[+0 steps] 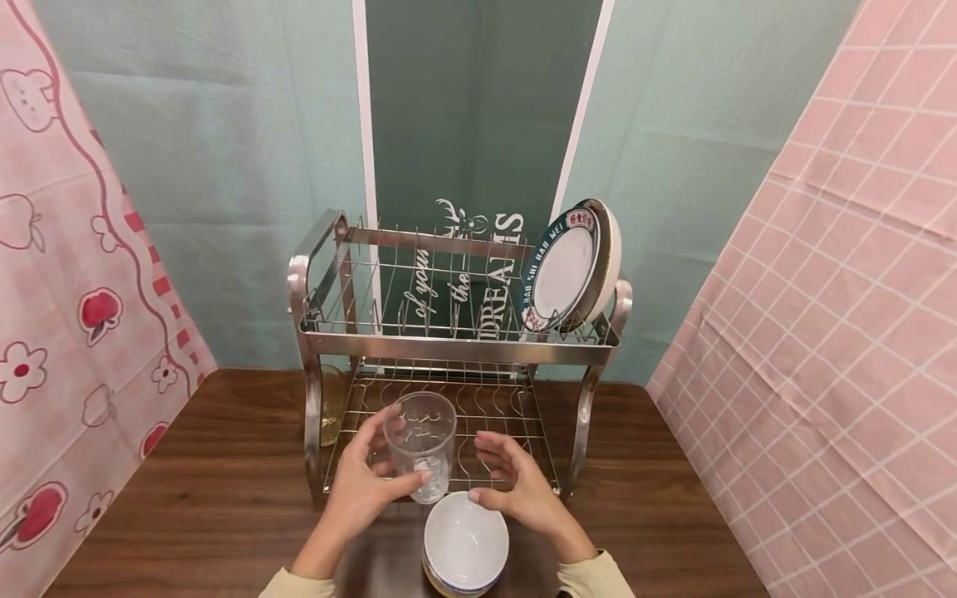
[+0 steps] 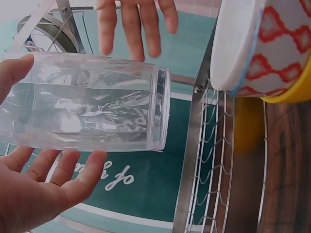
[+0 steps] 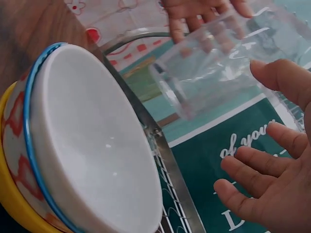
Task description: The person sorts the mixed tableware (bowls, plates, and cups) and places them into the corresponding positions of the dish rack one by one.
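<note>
My left hand [image 1: 359, 477] grips a clear cup [image 1: 424, 440], its thumb on the near side and its fingers round the far left side. In the left wrist view the cup [image 2: 92, 104] has faceted walls and lies between thumb and fingers. My right hand [image 1: 526, 490] is held to the right of the cup, apart from it, with fingers spread and loosely bent around nothing. Just below both hands stands a stack of bowls [image 1: 465, 544]. A white bowl [image 3: 97, 141] tops the stack, above a red-patterned one and a yellow edge.
A two-tier metal dish rack [image 1: 456, 349] stands behind the hands. A blue-rimmed plate [image 1: 562, 270] and a bowl [image 1: 611, 266] lean at the right of its upper tier. A yellowish glass [image 1: 331, 407] stands at the lower left. Curtains [image 1: 845, 291] flank the wooden table [image 1: 187, 498].
</note>
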A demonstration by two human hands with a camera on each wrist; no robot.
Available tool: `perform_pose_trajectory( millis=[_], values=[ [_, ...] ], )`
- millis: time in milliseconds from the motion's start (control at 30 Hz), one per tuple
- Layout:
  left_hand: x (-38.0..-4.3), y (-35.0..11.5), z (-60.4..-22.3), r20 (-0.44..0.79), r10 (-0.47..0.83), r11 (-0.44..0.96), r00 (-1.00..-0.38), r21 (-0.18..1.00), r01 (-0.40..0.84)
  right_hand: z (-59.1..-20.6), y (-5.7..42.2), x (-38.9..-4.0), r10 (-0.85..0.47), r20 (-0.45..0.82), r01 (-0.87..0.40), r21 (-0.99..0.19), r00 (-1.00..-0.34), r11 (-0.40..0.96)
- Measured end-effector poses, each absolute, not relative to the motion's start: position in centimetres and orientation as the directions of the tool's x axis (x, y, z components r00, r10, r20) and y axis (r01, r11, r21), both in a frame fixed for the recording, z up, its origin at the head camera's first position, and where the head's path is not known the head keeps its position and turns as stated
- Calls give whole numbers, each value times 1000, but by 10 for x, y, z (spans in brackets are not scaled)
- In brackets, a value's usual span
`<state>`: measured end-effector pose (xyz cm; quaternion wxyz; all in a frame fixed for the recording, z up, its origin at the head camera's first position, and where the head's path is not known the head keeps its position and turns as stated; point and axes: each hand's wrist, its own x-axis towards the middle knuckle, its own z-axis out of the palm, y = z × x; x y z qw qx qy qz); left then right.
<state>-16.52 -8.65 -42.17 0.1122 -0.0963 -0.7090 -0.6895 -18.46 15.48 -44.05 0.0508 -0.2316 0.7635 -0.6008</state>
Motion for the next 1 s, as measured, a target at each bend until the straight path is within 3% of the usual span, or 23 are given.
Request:
perform_pose_trajectory(
  millis=[267,567,800,1000],
  values=[
    [-162,-81,-416,295,40,38,-955,954,296,-440,142,-184,-481,181,-293,-941,-858,168],
    [-157,-71,-412,311,97,6,-946,950,313,-416,129,-169,-531,283,-387,-918,-798,91],
    [-156,-68,-409,325,103,22,-940,944,328,-436,128,-178,-518,333,-433,-898,-788,80],
    [-157,-69,-411,334,111,15,-936,941,337,-424,125,-171,-513,312,-406,-910,-800,79]
  ],
)
